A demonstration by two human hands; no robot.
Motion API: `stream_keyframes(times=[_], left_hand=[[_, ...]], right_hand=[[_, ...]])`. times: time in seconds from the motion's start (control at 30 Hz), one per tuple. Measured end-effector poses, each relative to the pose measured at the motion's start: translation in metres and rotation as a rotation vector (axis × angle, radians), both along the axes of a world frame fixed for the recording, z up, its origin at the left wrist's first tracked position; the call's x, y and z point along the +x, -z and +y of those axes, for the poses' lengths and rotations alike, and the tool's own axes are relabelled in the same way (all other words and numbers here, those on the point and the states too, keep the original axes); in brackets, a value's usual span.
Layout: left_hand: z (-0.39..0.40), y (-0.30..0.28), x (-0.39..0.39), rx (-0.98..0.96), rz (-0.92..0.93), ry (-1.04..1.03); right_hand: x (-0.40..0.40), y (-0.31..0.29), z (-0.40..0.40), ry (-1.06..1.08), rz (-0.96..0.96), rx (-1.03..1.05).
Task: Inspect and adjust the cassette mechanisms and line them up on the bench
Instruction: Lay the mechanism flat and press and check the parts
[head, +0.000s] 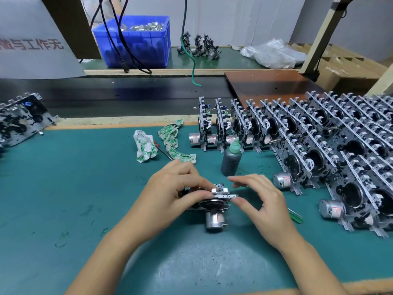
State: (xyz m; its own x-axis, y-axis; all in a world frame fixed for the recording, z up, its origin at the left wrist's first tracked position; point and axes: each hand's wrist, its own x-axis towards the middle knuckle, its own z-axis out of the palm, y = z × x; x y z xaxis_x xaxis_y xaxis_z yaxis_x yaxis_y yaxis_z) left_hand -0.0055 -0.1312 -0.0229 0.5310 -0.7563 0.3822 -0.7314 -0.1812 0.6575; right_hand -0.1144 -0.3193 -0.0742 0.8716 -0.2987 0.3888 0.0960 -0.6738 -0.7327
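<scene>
One cassette mechanism (214,206), metal frame with a silver motor hanging toward me, stands on the green bench mat (63,188) at the centre. My left hand (176,188) grips its top edge from the left, thumb and fingers pinching the frame. My right hand (259,199) hovers at the mechanism's right end, fingers loosely spread, thumb tip near the frame; whether it touches is unclear. Several finished mechanisms (319,145) stand upright in rows at the right.
A grey bottle with a green nozzle (231,158) stands just beyond my hands. Crumpled printed rags (146,147) and a thin screwdriver (162,151) lie behind. More mechanisms (19,120) lie at the far left. A blue crate (136,41) sits at the back. A green tool (295,216) lies under my right hand.
</scene>
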Motion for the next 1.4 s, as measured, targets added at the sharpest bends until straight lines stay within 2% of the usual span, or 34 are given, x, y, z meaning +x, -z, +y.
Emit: stream_keyframes(times=[0.17,0.3,0.4,0.47,0.53,0.6,0.67,0.83,0.97,1.1,1.2,1.4], left_hand=[[0.017,-0.015,0.021,0.084,-0.166,0.051],[0.03,-0.005,0.014,0.078,-0.37,-0.148],[0.03,0.016,-0.017,-0.089,-0.314,-0.423],[0.027,0.03,-0.038,-0.132,-0.226,-0.479],[0.021,0.037,-0.049,-0.006,-0.09,-0.488],[0.011,0.041,-0.053,0.206,0.029,-0.521],[0.004,0.046,-0.053,0.34,0.016,-0.561],[-0.011,0.048,-0.048,0.499,-0.068,-0.64],[-0.007,0.05,-0.044,0.436,-0.047,-0.554],[0.01,0.044,-0.035,0.253,0.012,-0.476],[0.023,0.036,-0.015,0.211,-0.073,-0.499],[0.028,0.022,0.048,0.188,-0.13,-0.529]], right_hand=[[-0.001,0.0,0.006,-0.111,-0.018,0.087],[0.0,0.002,0.007,-0.027,-0.001,0.125],[0.002,0.005,0.008,0.017,0.019,0.042],[0.003,0.007,0.01,-0.003,0.046,0.021],[0.002,0.007,0.012,-0.044,0.065,0.007],[0.003,0.007,0.016,-0.068,0.072,-0.017],[0.005,0.006,0.022,-0.077,0.061,0.015],[0.01,0.004,0.028,-0.102,0.14,0.177],[0.013,0.002,0.03,-0.083,0.213,0.258],[0.022,-0.009,0.043,-0.115,0.197,0.187],[0.045,-0.025,0.052,-0.18,0.141,0.15],[0.104,-0.038,0.069,-0.183,0.09,0.243]])
